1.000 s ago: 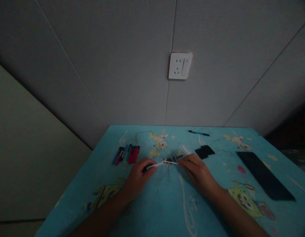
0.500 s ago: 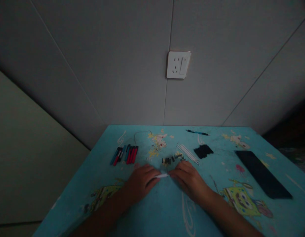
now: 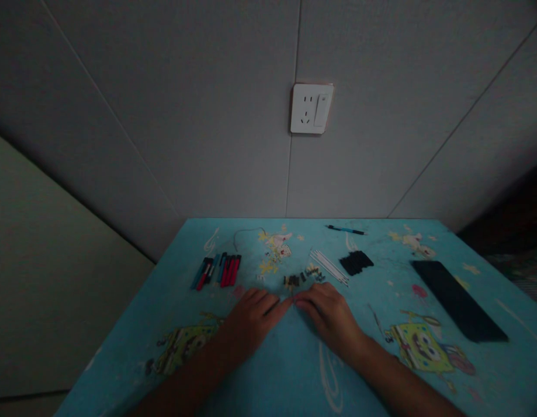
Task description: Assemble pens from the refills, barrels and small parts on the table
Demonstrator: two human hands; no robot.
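Observation:
Near the middle of the table my left hand [image 3: 255,315] is closed, its index finger stretched toward the right hand's fingertips. My right hand [image 3: 328,307] is closed in a pinch, its fingertips meeting the tip of that finger. Whatever lies between the fingers is hidden or too small to make out. Just beyond the fingertips lie several small dark pieces [image 3: 291,281]. Behind my right hand is a bundle of thin white sticks [image 3: 329,267], like pen refills. A pile of short black pieces [image 3: 356,263] sits to its right.
Red, blue and black pen barrels [image 3: 217,271] lie in a row at left. A blue and black pen [image 3: 345,230] rests near the back edge. A dark flat slab [image 3: 459,301] lies at right on the blue cartoon-print table [image 3: 286,370]. The wall carries a white socket [image 3: 312,109].
The thin white piece that showed between my hands is now out of sight. My left index finger has reached rightward to the right fingertips. The view has shifted slightly.

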